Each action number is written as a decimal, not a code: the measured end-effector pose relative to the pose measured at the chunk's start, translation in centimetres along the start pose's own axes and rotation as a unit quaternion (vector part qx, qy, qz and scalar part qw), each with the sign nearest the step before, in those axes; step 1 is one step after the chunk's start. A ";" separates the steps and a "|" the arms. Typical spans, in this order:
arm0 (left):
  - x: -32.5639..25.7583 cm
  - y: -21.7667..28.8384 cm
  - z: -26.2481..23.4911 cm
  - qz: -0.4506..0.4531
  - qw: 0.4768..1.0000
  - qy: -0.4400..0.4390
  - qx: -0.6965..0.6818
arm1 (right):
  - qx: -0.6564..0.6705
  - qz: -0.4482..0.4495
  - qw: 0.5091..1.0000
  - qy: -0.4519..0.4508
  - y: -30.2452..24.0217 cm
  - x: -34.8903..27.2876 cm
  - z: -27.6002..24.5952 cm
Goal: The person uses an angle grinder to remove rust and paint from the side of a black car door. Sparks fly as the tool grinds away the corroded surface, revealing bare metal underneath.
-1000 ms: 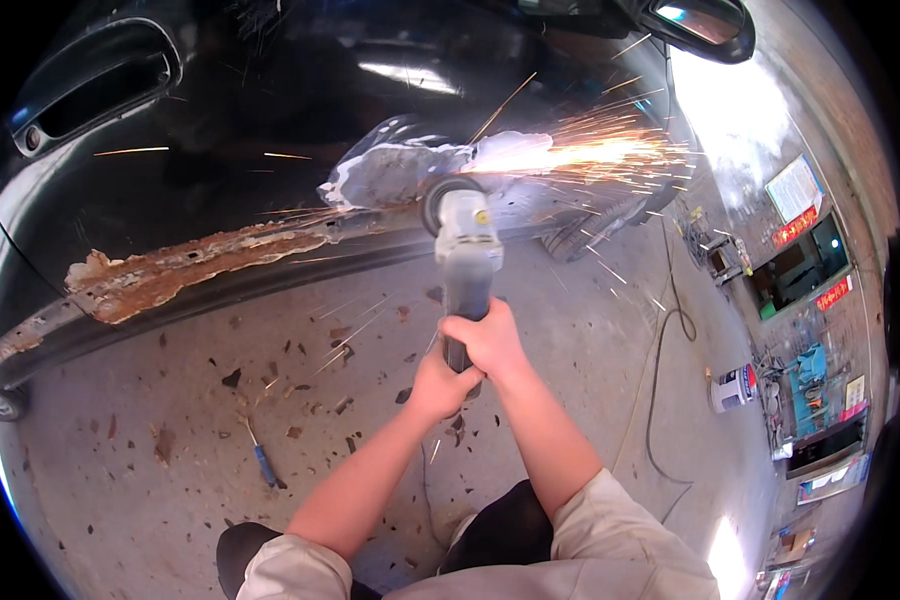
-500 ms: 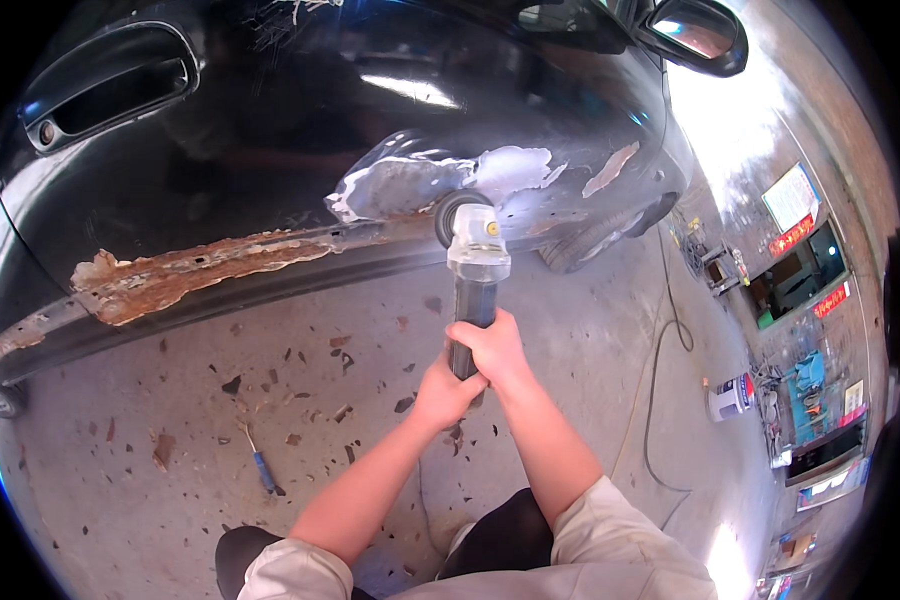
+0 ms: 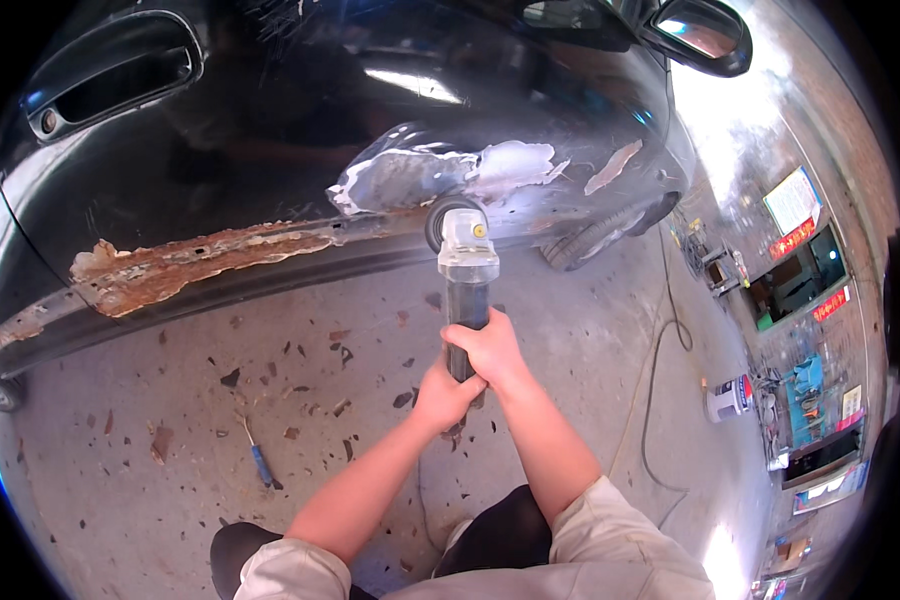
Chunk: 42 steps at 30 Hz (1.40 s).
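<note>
While both hands grip the angle grinder (image 3: 466, 275) one behind the other, its long axis runs straight away from the person, handle near the body, disc end at the car. Right hand (image 3: 488, 350) is wrapped tight round the dark handle, further fwd; left hand (image 3: 442, 395) is clamped just behind it at the handle's rear end, touching the right. So right hand is the nearer one to the disc.

Grinder head sits at the lower edge of the black car door (image 3: 300, 130), right at the bare-metal patch (image 3: 410, 175) w/ pale flaking filler. Can't tell if the disc actually touches the panel; no sparks visible. The rusted sill strip (image 3: 190, 262) stretches off to the left of the disc, its length lying crosswise to the tool axis, approx. at right angles. Front wheel (image 3: 595, 235) is just right of the head.

On the concrete floor (image 3: 170, 480), w/ paint flakes scattered, a blue-handled screwdriver (image 3: 258, 458) lies left of the arms, well apart. Power cable (image 3: 660, 370) loops off to the right.
</note>
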<state>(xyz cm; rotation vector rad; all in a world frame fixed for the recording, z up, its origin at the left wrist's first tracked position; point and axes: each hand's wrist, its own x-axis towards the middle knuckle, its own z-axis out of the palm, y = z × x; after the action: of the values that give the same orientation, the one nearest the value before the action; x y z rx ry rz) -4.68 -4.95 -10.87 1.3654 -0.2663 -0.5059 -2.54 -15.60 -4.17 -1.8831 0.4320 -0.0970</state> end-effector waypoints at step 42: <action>-0.7 -0.1 0.4 0.012 0.999 0.028 -0.012 | -0.003 0.003 1.000 -0.016 -0.7 -0.6 0.2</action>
<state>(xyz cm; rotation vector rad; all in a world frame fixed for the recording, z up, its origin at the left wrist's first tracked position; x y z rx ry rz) -5.51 -4.96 -10.79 1.3503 -0.2301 -0.4493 -2.93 -15.03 -3.50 -1.8867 0.4161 -0.0622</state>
